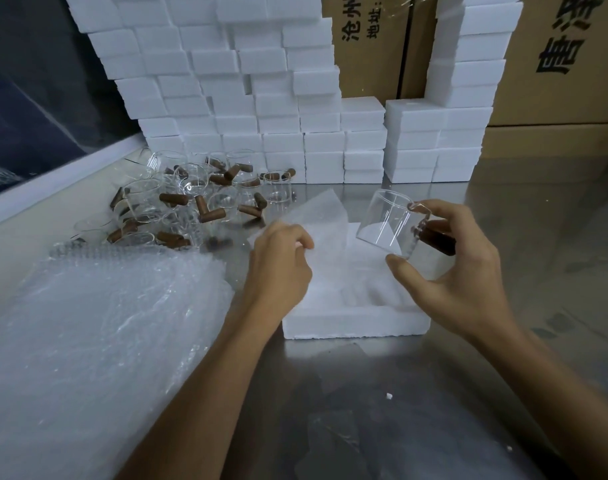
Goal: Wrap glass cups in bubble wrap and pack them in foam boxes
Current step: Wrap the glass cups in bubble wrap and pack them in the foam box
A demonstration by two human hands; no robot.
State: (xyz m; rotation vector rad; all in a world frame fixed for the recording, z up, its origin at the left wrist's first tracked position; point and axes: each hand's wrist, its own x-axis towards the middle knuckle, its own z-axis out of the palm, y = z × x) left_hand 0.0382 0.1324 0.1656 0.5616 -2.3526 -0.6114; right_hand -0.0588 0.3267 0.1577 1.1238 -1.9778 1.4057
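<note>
My right hand (458,258) holds a clear glass cup (387,220) with a brown wooden handle, tilted, pinched between thumb and fingers above an open white foam box (354,322). My left hand (281,261) grips a blurred sheet of bubble wrap (321,220) that stands up over the box's far left side. The box lies on the metal table, right in front of me. Its inside is partly hidden by my hands and the sheet.
A stack of bubble wrap sheets (98,327) covers the table's left side. Several glass cups with wooden handles (191,202) lie in a heap at the back left. Stacked foam boxes (261,98) and cardboard cartons (555,64) wall off the back.
</note>
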